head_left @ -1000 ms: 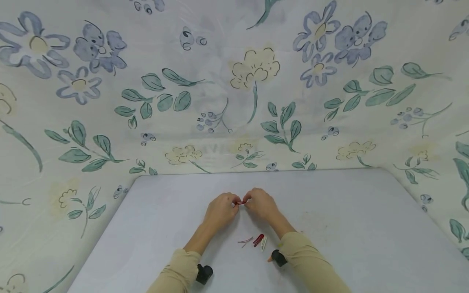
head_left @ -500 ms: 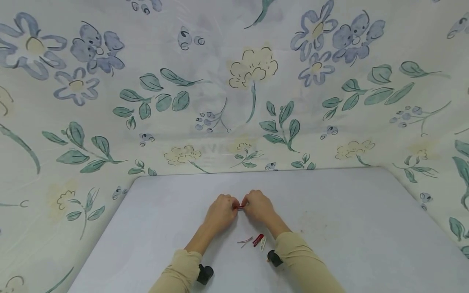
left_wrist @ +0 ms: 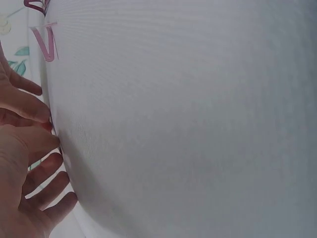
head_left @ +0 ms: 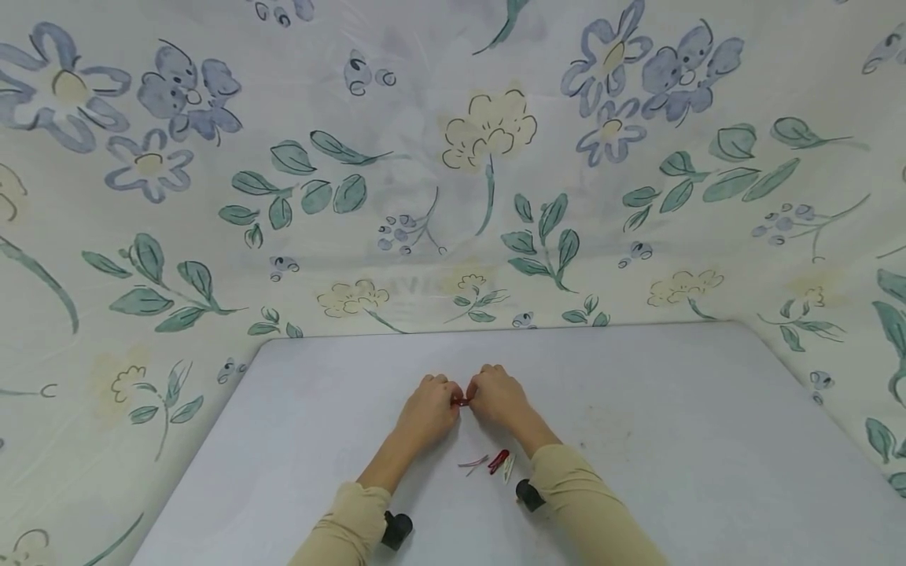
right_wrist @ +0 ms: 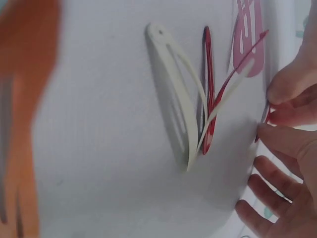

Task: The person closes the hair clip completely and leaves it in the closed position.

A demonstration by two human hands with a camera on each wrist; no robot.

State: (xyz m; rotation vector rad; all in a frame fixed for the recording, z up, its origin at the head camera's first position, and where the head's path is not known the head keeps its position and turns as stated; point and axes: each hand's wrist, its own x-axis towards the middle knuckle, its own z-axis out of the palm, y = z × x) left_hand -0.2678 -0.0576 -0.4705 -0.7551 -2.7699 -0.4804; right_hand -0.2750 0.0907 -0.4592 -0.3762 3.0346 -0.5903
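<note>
My left hand (head_left: 428,409) and right hand (head_left: 499,397) meet over the middle of the white table. Between their fingertips they pinch a dark red snap hair clip (head_left: 462,402), one hand at either end. Fingers cover most of this clip; in the right wrist view just a red edge (right_wrist: 268,115) of it shows. Closer to me lie a cream snap clip (right_wrist: 171,82), a red snap clip (right_wrist: 208,89) and a pink snap clip (right_wrist: 250,39), all sprung open. The cream clip's thin arm crosses the red one.
A blurred orange object (right_wrist: 37,109) fills the left side of the right wrist view, close to the camera. Black wrist cameras (head_left: 396,531) hang under both sleeves. A flower-patterned cloth (head_left: 425,196) rises behind the table's far edge.
Both hands have come slightly toward me with the pinched clip. The right forearm has shifted a little left, and the orange tip beside its camera is hidden now in the head view.
</note>
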